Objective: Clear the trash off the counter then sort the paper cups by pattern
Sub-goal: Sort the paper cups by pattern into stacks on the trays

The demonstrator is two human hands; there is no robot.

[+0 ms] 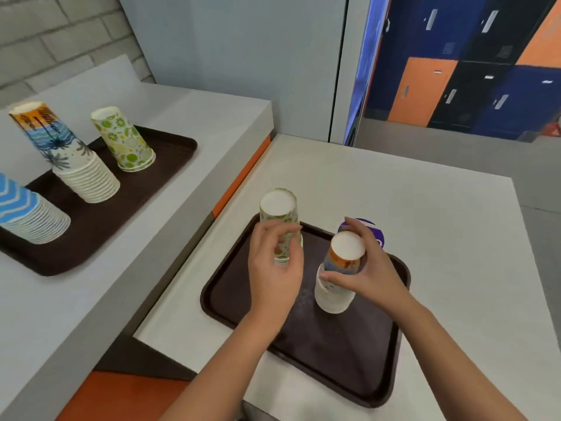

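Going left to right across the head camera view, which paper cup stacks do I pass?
Blue zigzag paper cup stack → orange-and-blue palm-print cup stack → far lime-print cups on the brown plastic tray → near lime-print cups gripped by the left hand → orange-topped cup stack held by the right hand.

Head-worn view, downward (close, wide-angle)

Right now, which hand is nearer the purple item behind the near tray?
Right. The right hand grips the orange-topped cup stack just in front of the purple item, partly covering it. The left hand holds the lime-print stack, well off to its left.
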